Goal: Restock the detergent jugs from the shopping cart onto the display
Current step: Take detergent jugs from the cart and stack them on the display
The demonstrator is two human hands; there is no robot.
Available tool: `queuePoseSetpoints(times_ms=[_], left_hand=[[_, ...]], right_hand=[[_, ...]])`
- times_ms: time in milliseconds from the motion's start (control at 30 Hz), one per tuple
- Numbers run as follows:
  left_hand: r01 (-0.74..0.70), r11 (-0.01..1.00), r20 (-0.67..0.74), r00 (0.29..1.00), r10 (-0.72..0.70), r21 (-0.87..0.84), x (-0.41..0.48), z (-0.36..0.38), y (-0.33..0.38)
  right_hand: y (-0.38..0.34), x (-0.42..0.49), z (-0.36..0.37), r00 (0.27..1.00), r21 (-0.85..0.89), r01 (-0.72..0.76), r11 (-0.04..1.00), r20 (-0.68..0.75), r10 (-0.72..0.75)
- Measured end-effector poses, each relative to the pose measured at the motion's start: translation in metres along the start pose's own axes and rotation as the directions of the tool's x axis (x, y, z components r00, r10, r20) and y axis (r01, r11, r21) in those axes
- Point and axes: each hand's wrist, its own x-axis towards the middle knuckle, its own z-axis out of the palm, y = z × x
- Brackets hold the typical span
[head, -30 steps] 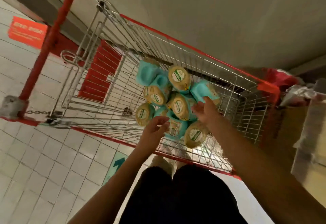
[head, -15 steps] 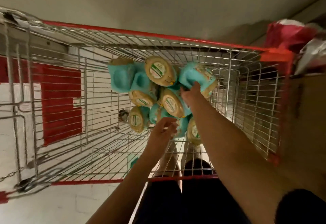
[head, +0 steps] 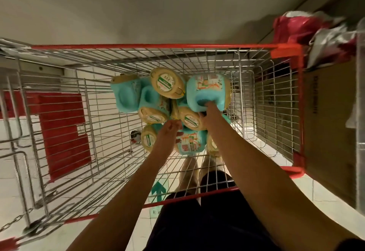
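Shopping cart (head: pixel 166 46): we see teal detergent jugs (head: pixel 158 96) piled centre | right hand (head: pixel 210 112): fingers hooked into jug (head: pixel 207 90) handle, 1 o'clock | left hand (head: pixel 169 134): loosely curled, empty, 7 o'clock of pile.

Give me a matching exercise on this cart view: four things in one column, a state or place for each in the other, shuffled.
Things
1. right hand
2. left hand
3. cardboard box
4. green arrow sticker

States or places
A. on the floor tiles, seen through the cart mesh
B. fingers hooked into a turquoise jug's handle
C. outside the cart, by its right wall
D. over the jug pile, gripping nothing yet

Pairs: 1-B, 2-D, 3-C, 4-A
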Motion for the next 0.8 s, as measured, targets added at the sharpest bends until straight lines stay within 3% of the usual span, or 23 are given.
queuePoseSetpoints(times_ms=[67,133,267,400,500,633,800], left_hand=[[-0.015,0.998,0.008,1.000,0.016,-0.054,0.006,0.004,0.006],[-0.056,0.988,-0.010,0.998,0.055,-0.144,0.009,0.005,0.013],[-0.066,0.985,-0.077,0.996,0.054,-0.158,0.006,-0.005,0.028],[-0.023,0.982,0.128,0.991,0.048,-0.187,-0.011,-0.024,0.029],[0.035,0.962,0.339,0.939,0.061,-0.271,-0.026,-0.038,0.021],[0.056,0.948,0.408,0.909,0.081,-0.314,-0.050,-0.049,0.014],[0.030,0.935,0.410,0.903,0.126,-0.353,-0.088,-0.039,0.022]], right_hand=[[0.009,-0.019,-0.018,0.999,-0.049,-0.026,0.998,0.029,0.028],[0.013,-0.034,-0.038,0.992,0.011,-0.082,0.997,0.095,0.080],[0.016,-0.075,-0.072,0.979,-0.053,-0.070,0.996,0.186,0.079],[0.010,-0.119,-0.098,0.962,-0.381,0.116,0.917,0.271,-0.009],[0.002,-0.155,-0.108,0.915,-0.512,0.240,0.825,0.404,-0.015],[0.003,-0.196,-0.114,0.883,-0.514,0.306,0.801,0.469,-0.036],[0.011,-0.224,-0.121,0.886,-0.310,0.251,0.917,0.455,-0.089]])
